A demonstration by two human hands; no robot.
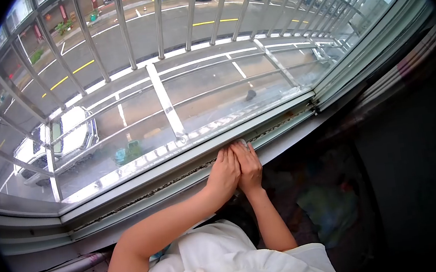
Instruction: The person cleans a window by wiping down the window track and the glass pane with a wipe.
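My left hand (224,174) and my right hand (249,166) are pressed side by side over the window track (180,179), with the fingers of both closed together and pointing away from me. A small bit of white cloth or tissue (242,143) shows at the fingertips of my right hand; the rest is hidden under the fingers. What lies beneath the left fingers cannot be seen. Dark, crumbly dirt (151,191) lines the groove of the track on the left, and more (281,123) lies to the right of my hands.
Beyond the track stands a metal security grille (163,100), with a street (174,33) and a parked white car (70,134) below. A sliding window frame (369,49) is at the right. Bunched curtains (404,69) hang at the right, and patterned fabric (328,206) lies in shadow below.
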